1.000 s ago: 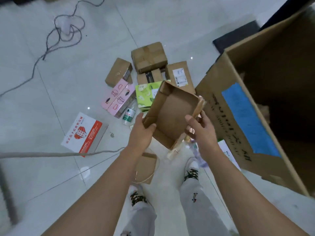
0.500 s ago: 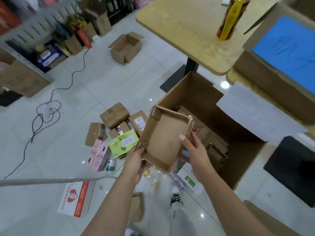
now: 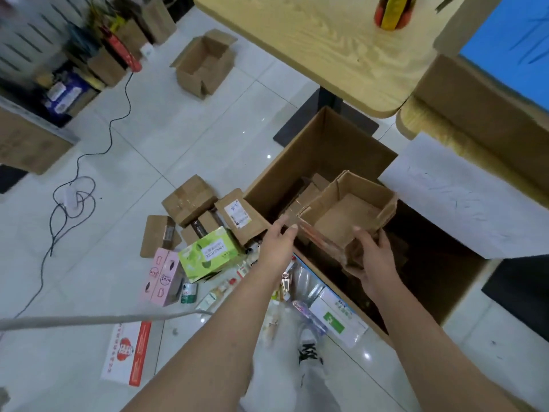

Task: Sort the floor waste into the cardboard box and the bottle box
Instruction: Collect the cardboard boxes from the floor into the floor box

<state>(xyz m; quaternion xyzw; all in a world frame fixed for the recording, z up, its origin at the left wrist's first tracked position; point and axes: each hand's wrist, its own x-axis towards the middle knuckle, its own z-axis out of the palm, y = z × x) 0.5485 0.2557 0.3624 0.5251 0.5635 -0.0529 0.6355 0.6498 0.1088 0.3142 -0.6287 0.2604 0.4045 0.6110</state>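
The small open carton [image 3: 347,217] hung mouth up over the opening of the large cardboard box [image 3: 300,162], above the flattened card already inside. The right hand [image 3: 375,258] gripped its near corner, fingers curled round the wall. The left hand [image 3: 279,242] was spread with straight fingers at the carton's left corner; whether the fingertips touched it was hard to tell through the blur. To finish the drop well, the right hand would probably do best to lower the carton inside the rim before letting go. It should stay level, so that it settled on the stack rather than catching the near wall, beside which clear bottles [image 3: 301,282] lay on the floor. Half a second before, both hands had held the carton, tipped on edge and short of the opening. Since then it had moved forward over the box and lay flatter, and the left hand had come off its grip. The green carton [image 3: 208,254] and the pink cartons [image 3: 162,275] remained on the tiles.
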